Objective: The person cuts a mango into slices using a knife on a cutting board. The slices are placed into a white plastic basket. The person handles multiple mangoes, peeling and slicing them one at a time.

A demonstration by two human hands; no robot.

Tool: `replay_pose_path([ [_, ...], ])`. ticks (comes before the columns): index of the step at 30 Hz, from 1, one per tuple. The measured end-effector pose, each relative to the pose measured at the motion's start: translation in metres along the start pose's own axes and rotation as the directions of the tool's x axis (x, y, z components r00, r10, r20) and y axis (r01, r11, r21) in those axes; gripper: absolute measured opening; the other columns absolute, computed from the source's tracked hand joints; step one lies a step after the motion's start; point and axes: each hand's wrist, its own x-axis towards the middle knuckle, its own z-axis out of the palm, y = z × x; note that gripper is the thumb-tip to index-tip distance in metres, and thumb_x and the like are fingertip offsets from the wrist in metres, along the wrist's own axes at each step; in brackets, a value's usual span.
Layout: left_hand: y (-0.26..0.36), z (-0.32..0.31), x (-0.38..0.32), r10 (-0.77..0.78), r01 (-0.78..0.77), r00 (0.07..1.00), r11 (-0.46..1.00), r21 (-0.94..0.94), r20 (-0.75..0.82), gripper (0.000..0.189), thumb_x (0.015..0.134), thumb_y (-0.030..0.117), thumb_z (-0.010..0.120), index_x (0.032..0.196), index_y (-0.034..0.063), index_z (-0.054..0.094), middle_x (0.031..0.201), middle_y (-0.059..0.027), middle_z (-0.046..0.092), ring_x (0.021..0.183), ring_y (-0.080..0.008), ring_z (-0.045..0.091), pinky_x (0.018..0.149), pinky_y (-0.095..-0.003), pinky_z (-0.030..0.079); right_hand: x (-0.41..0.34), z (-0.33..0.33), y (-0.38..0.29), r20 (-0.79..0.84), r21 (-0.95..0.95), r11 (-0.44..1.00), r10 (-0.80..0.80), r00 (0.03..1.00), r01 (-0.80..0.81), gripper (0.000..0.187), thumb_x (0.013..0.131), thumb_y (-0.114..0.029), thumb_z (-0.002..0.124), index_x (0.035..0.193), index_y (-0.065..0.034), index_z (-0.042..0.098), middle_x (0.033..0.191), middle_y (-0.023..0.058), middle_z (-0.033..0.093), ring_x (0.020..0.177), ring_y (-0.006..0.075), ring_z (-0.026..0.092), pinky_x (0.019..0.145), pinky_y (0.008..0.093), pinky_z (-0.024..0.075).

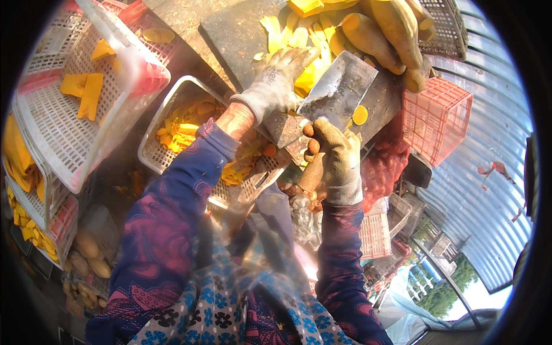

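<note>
My left hand [278,82], in a grey work glove, grips a peeled yellow squash chunk [308,79] on the dark cutting board [233,47]. In a stained glove, my right hand [338,157] is closed around a cleaver's wooden handle [311,174]. The cleaver's broad steel blade [338,90] is tilted beside the chunk and hides part of it. Yellow squash strips [297,36] are scattered beyond my left fingers. A small round yellow slice [359,115] lies right of the blade.
Whole long squashes [394,32] are piled at the board's far right. Below the board's near edge stands a white plastic basket [151,144] with squash scraps. Stacked crates [73,133] rise at left. A pink crate [437,120] and red mesh sacks [384,172] are at right.
</note>
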Motion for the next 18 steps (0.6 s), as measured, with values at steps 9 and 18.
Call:
replay_pose_path([
  [9, -0.001, 0.009, 0.001, -0.127, 0.126, 0.99, 0.992, 0.011, 0.062, 0.102, 0.069, 0.028, 0.076, 0.157, 0.0288, 0.025, 0.16, -0.0084, 0.032, 0.147, -0.035, 0.028, 0.12, -0.055, 0.019, 0.002, 0.011, 0.006, -0.043, 0.141, 0.99, -0.009, 0.999, 0.015, 0.021, 0.093, -0.015, 0.062, 0.099, 0.0051, 0.063, 0.086, 0.0107, 0.066, 0.062, 0.0113, 0.055, 0.054, 0.0257, 0.046],
  [18, -0.001, 0.006, 0.001, -0.092, 0.094, 0.995, 0.994, -0.057, 0.025, 0.104, 0.064, 0.016, 0.079, 0.154, 0.0291, 0.029, 0.157, -0.0076, 0.037, 0.146, -0.0346, 0.031, 0.121, -0.0464, 0.025, 0.005, 0.015, 0.01, -0.086, 0.03, 0.997, -0.072, 0.994, 0.075, 0.023, 0.093, -0.017, 0.062, 0.097, 0.0062, 0.064, 0.085, 0.0104, 0.066, 0.062, 0.012, 0.057, 0.053, 0.0256, 0.0468],
])
